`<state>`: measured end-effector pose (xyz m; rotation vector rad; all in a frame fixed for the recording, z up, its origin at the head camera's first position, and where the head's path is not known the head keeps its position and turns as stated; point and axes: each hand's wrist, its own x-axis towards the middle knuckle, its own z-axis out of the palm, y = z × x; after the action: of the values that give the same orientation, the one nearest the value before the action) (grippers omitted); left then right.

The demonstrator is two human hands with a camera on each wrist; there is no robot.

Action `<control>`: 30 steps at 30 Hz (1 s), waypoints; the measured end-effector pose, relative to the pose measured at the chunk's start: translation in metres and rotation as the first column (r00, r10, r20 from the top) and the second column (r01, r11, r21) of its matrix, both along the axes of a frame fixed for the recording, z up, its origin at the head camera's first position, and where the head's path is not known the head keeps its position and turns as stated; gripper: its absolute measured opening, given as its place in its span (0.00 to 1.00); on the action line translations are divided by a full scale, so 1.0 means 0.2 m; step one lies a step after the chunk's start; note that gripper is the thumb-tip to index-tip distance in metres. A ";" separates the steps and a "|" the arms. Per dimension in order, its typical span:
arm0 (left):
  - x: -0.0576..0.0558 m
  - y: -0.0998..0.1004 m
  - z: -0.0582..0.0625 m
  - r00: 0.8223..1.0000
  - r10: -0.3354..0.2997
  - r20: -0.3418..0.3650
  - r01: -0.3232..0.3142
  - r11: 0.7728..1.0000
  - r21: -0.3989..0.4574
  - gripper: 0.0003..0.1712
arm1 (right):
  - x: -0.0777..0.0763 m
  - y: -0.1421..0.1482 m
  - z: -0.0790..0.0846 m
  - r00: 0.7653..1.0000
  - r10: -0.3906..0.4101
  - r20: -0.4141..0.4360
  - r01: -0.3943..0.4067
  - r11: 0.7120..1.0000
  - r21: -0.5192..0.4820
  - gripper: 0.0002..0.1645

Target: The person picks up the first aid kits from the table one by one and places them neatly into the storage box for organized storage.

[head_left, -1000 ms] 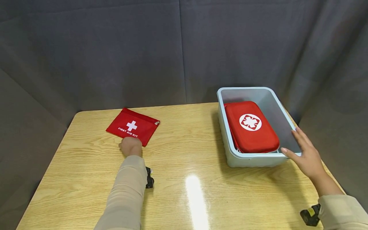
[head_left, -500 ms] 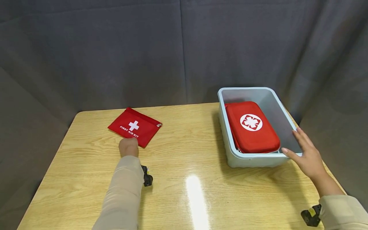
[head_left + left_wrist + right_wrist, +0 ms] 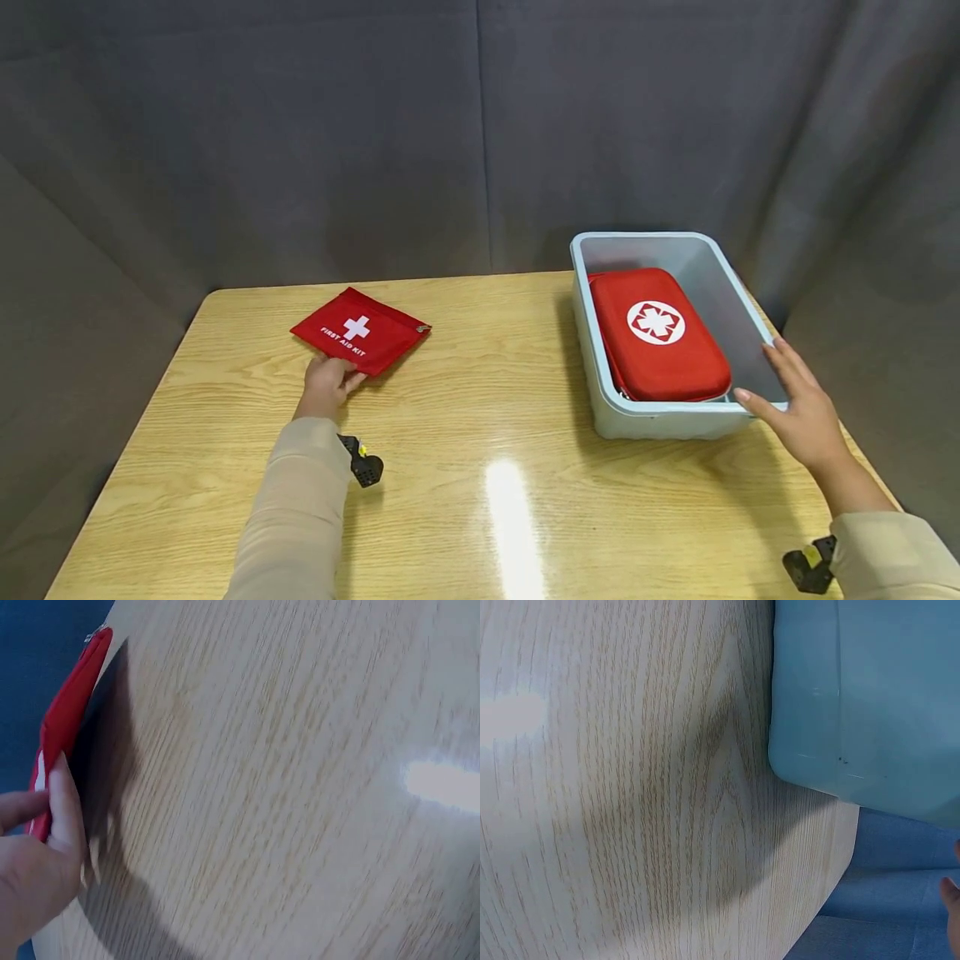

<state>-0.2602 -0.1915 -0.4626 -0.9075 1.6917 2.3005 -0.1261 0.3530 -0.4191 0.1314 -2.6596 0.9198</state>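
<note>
In the head view a flat red first aid pouch (image 3: 369,330) with a zip, a white cross and lettering is at the left rear of the table. My left hand (image 3: 327,385) pinches its near edge, thumb on one face and fingers on the other; in the left wrist view the pouch (image 3: 66,712) stands tilted off the wood, its shadow beneath. My right hand (image 3: 806,412) rests with spread fingers on the near right corner of a pale blue bin (image 3: 677,407). Inside that bin a red hard first aid case (image 3: 678,367) leans to the left.
The wooden table (image 3: 465,417) carries a bright light reflection near its front. A dark grey curtain (image 3: 337,142) hangs behind and at both sides. Black wrist cameras (image 3: 363,463) sit at both sleeves.
My left hand has turned and gripped the pouch's near edge, which is now raised a little and shifted slightly right. The right hand and bin stay nearly as they were.
</note>
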 end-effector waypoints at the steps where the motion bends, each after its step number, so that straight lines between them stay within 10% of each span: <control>1: 0.00 0.00 0.01 1.000 -0.020 -0.014 0.020 1.000 0.019 0.36 | 0.00 0.00 0.00 1.000 0.000 0.000 0.000 1.000 -0.001 0.40; 7: 0.01 -0.02 0.05 0.995 -0.044 -0.093 0.055 0.991 0.125 0.44 | 0.00 -0.02 0.00 1.000 0.003 0.004 -0.003 1.000 -0.007 0.41; 16: 0.00 -0.01 0.08 0.986 -0.097 -0.135 0.106 0.993 0.059 0.45 | -0.01 -0.03 0.01 1.000 -0.008 0.015 0.008 1.000 0.005 0.41; 30: -0.02 0.12 0.17 0.929 -0.117 -0.351 0.208 0.949 0.236 0.44 | 0.00 -0.04 0.00 1.000 -0.004 0.018 0.004 1.000 0.009 0.41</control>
<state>-0.2645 -0.1674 -0.4276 -0.3224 1.4384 2.5897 -0.1263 0.3446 -0.4182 0.1201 -2.6796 0.9114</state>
